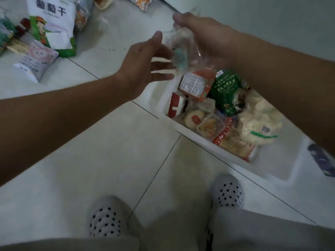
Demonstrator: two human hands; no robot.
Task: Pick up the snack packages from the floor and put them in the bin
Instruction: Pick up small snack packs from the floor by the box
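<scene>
Two hands above the bin, one clear packet between them

Both arms reach forward over the tiled floor (108, 142); the right hand (204, 40) grips the upper part of a clear packet (181, 51), which hangs blurred above the far end of the white bin (159, 100); what is inside the packet is too smeared to read, beyond a greenish patch. The left hand (143, 69) is wide, its fingers straight and spread, holding nothing; its fingertips lie just beside the packet, and the blur hides whether they touch it.

The bin stands on the floor to the person's right, already carrying several snack packages; a red-orange packet (195, 84) with a white printed label lies at the far end, just below the hanging packet; a green packet (228, 89) lies beside it, partly under the right forearm; a red and white packet (175, 105) leans at the left wall; a round pastry (194, 118) in a clear wrap lies near the front wall; a pale bag of puffed pieces (259, 122) fills the right part.

More packages lie on the floor at the upper left, well apart from the bin; a large white and green bag (52, 24) with bold characters lies there, with a small pink and white packet (36, 62) just in front of it.

Two dotted slippers (105, 220) show at the bottom edge, below grey trouser legs.
</scene>
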